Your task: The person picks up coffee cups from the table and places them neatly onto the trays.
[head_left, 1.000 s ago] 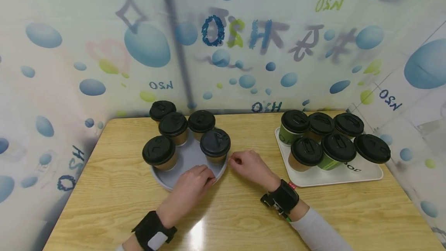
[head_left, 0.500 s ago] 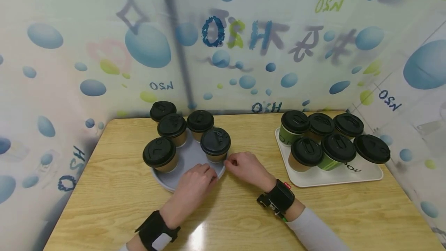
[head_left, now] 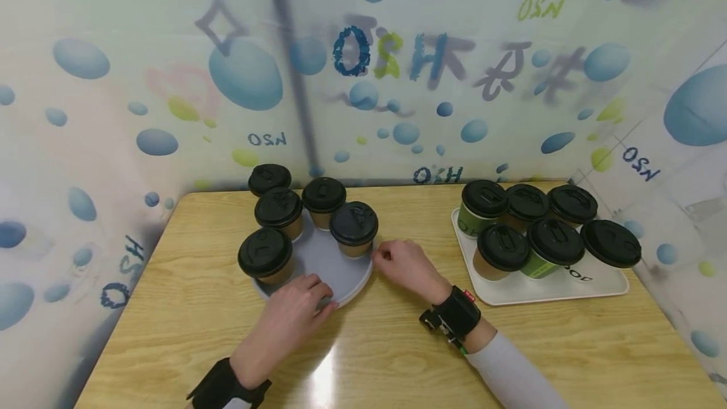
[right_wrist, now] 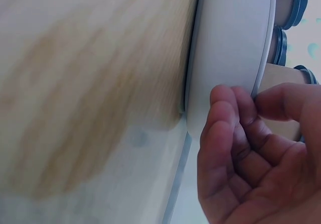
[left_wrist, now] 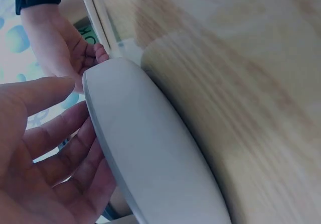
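A round pale grey tray [head_left: 335, 273], bearing several paper cups with black lids, sits on the left half of the wooden table. At its right edge my right hand [head_left: 410, 270] pinches the rim between thumb and fingers, close to the rightmost lidded cup [head_left: 354, 226]. My left hand [head_left: 289, 317] is at the tray's near edge, fingers loosely bent and apart from the thumb. The left wrist view shows those fingers [left_wrist: 70, 158] behind the tray's side wall [left_wrist: 150, 143], gripping nothing. Another cup [head_left: 265, 254] stands on the tray just beyond the left hand.
A white rectangular tray [head_left: 602, 286] with several black-lidded green and brown cups stands on the right. One black-lidded cup [head_left: 269, 178] is at the table's back edge, behind the round tray. A patterned curtain [head_left: 397, 81] rises behind the table [head_left: 397, 358].
The round tray has turned slightly counterclockwise, its cups shifting with it. My left hand has come off the rim and moved left; the right hand has stayed near the right edge.
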`<state>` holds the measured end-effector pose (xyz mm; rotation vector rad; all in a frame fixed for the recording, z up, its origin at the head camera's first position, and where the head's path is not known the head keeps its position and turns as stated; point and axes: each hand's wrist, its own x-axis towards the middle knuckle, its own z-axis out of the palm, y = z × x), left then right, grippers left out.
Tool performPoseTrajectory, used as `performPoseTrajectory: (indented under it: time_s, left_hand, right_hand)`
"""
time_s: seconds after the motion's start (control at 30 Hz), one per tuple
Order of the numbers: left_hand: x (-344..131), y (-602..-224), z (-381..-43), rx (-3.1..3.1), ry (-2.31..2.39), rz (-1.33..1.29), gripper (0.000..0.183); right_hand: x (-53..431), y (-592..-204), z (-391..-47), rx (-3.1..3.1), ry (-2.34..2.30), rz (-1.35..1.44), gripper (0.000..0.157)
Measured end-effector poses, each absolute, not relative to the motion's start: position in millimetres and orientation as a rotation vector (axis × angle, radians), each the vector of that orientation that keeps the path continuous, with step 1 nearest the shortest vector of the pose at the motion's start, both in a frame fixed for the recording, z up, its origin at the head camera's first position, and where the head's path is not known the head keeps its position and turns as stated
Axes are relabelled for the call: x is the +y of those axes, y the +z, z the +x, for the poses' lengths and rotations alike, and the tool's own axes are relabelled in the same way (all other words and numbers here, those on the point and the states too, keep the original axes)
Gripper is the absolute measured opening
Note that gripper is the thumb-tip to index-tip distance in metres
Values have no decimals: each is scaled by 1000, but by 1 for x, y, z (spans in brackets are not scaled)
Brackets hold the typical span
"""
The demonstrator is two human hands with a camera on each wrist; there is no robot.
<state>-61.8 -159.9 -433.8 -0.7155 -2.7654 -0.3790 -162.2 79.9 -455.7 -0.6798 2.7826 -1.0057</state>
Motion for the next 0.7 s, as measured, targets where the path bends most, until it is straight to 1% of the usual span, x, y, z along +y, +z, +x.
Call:
performPoseTrajectory:
  time_s: [0.2, 0.37, 0.53, 0.7]
  left_hand:
    - [-162, -440, -59, -2748, -366, -729, 19]
    - [-159, -444, -59, -2760, -377, -726, 18]
    - [-152, -444, -61, -2799, -394, -722, 16]
    - [-143, -445, -65, -2715, -339, -759, 18]
  right_hand:
    - [80, -456, -169, 2788, -1002, -639, 29]
    - [81, -455, -172, 2773, -1018, -607, 31]
    - [83, -453, -167, 2765, -1012, -639, 35]
    - [82, -448, -158, 2738, -992, -705, 36]
